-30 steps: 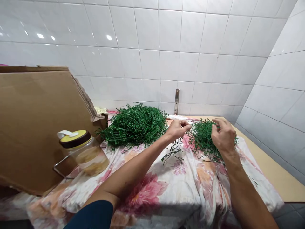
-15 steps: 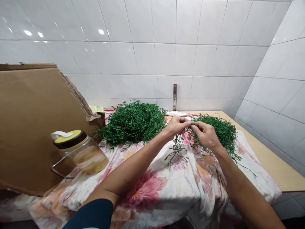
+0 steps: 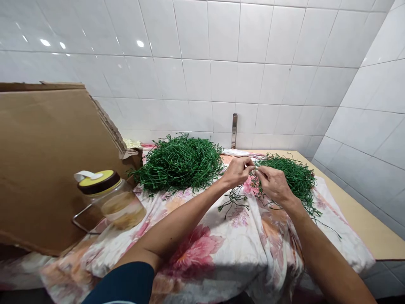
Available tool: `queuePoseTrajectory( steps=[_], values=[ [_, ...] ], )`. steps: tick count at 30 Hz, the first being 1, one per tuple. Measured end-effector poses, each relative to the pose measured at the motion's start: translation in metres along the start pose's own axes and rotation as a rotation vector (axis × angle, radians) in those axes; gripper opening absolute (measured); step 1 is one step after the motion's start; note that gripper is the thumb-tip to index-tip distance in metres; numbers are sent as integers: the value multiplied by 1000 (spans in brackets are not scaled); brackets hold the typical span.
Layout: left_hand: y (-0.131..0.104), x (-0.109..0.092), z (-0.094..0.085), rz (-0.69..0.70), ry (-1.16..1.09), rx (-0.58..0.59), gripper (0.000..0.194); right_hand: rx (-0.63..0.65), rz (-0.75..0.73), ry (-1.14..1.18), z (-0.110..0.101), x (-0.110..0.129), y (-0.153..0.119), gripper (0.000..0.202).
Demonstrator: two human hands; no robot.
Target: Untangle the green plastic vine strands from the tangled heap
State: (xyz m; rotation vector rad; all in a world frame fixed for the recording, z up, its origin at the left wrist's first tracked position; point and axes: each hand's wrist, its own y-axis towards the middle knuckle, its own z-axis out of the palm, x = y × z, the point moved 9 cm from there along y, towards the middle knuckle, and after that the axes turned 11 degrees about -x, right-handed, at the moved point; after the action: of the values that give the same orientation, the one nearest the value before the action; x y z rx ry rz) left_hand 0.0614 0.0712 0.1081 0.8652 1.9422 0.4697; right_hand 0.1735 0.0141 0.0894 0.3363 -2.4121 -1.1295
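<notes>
My left hand point(image 3: 239, 172) and my right hand point(image 3: 274, 182) are close together over the cloth, fingertips almost touching. Both are closed in a pinch at thin green plastic-looking stems, partly hidden by the fingers. Below the left hand a few branched green stems point(image 3: 234, 202) with small knobbed tips hang or lie against the cloth; I cannot tell which. A large tangled heap of green stems point(image 3: 180, 164) lies left of my hands. Behind and beside the right hand is a smaller heap of the same stems point(image 3: 292, 175).
A floral cloth point(image 3: 196, 249) covers much of the table point(image 3: 357, 215). At the left stand a cardboard box point(image 3: 47, 164) and a clear jar point(image 3: 125, 207) with a yellow-and-brown lid. A metal strip point(image 3: 234, 131) is against the tiled wall point(image 3: 223, 80) behind.
My fingertips have drawn slightly apart, and the left hand has turned a little. The view has shifted slightly. Both heaps look the same.
</notes>
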Motion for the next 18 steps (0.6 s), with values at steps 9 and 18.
queuePoseTrajectory(
  steps=[9, 18],
  values=[
    [7, 35, -6, -59, 58, -142, 12, 290, -41, 456, 4, 64, -11, 28],
    [9, 68, -2, -483, -472, -48, 26, -44, 209, 278, -25, -2, -3, 29]
  ],
)
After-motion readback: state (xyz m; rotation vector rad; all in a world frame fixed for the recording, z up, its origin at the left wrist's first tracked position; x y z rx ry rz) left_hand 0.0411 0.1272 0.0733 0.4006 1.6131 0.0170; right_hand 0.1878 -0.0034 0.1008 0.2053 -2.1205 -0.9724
